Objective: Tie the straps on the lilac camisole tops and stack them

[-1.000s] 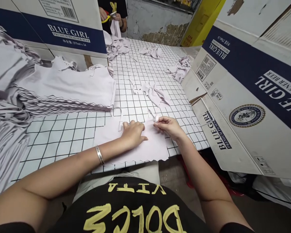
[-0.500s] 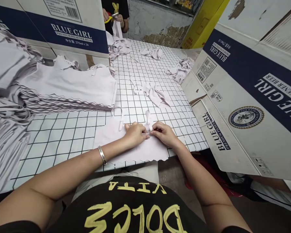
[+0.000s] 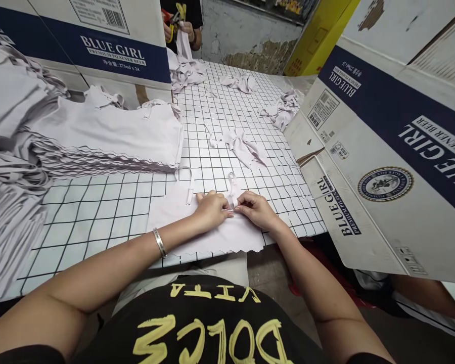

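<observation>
A pale pinkish camisole [image 3: 216, 237] lies flat at the table's near edge, its wavy hem toward me. My left hand [image 3: 212, 210] rests on it, thumb and fingers pinching the fabric at the base of the right-hand shoulder strap [image 3: 233, 189]. From the other side my right hand [image 3: 256, 208] pinches the same spot, its fingertips almost meeting those of the left. The other strap [image 3: 190, 189] lies loose on the cloth, left of my hands. Whatever small detail sits between the fingertips is hidden.
Stacked camisoles [image 3: 114, 131] fill the left of the grid-patterned table [image 3: 98, 212]. A crumpled garment [image 3: 244, 146] lies ahead, with more piles farther back. Large beer cartons [image 3: 364, 151] stand on both sides. Across the table a person's hands [image 3: 187, 33] hold fabric and yellow-handled scissors [image 3: 171, 33].
My hands stay almost still at the strap base, with only slight finger movement. Across the table, the other person's scissors have turned and dropped a little.
</observation>
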{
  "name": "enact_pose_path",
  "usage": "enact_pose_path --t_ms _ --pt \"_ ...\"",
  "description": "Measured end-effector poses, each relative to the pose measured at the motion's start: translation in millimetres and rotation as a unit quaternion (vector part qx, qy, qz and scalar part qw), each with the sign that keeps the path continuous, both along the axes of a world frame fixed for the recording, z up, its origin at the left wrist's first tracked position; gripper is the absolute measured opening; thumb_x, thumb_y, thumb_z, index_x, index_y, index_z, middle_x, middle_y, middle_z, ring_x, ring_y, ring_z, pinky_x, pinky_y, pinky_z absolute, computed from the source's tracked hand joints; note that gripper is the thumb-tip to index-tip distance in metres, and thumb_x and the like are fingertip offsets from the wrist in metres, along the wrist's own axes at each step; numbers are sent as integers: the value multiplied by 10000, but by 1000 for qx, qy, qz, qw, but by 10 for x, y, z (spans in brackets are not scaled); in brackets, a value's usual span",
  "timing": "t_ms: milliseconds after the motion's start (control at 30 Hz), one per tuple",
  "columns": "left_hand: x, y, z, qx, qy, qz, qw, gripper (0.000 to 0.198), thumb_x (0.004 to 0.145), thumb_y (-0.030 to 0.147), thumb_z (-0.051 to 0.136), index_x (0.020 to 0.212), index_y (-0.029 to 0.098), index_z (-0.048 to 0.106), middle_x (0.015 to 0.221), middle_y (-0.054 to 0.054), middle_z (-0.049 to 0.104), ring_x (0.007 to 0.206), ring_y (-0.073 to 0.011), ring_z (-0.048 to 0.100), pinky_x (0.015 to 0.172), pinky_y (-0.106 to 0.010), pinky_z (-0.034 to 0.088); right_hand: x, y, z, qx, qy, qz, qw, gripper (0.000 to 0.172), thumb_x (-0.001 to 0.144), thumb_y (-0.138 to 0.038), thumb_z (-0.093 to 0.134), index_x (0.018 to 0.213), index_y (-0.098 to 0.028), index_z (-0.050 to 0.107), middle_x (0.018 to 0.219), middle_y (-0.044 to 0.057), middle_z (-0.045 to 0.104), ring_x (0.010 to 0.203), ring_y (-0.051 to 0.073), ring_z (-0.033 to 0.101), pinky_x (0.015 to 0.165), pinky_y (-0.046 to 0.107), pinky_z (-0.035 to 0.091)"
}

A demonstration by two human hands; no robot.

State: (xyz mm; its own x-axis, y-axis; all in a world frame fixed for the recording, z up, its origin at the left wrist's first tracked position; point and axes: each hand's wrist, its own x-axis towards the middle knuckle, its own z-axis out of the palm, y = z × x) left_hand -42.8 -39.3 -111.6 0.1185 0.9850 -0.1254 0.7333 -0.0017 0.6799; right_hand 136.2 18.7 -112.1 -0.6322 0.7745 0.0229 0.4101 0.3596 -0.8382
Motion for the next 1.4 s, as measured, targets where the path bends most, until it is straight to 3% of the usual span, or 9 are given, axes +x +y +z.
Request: enact_pose_path --t_ms 200,667,1000,1267,1400 --pt "-2 -10 -18 14 11 -4 1000 154 793 326 704 723 190 688 860 -21 699 974 -236 483 824 -399 208 -11 -24 15 25 -17 23 999 49 770 -147 646 752 -190 630 800 6 585 759 143 544 700 283 422" --pt "-6 -8 -58 27 9 -7 1000 158 788 319 715 712 184 683 850 -17 701 963 -224 487 816 -399 205 -38 -65 5 41 -32 10 999 69 782 -135 648 756 -193 619 809 4 586 763 145 549 697 279 424" --pt "-16 -11 -12 24 8 -2 1000 144 778 290 727 713 172 674 862 -20 698 977 -224 498 829 -403 209 -8 -62 -21 95 -48 -4 994 76 802 -146 627 763 -201 593 797 3 575 745 149 528 671 282 407" --pt "-1 1 -37 10 9 -4 1000 200 774 306 726 668 162 638 824 -26 687 978 -233 501 818 -403 219 -101 -136 -33 72 -31 -17 997 86 784 -147 624 726 -196 586 774 7 572 724 147 530 661 284 411" --pt "6 14 -39 -1 8 -3 1000 227 802 312 682 649 158 618 811 -32 682 977 -241 503 830 -410 227 -121 -119 50 -20 -13 -34 999 99 756 -254 685 745 -187 612 780 11 600 707 145 539 657 285 429"
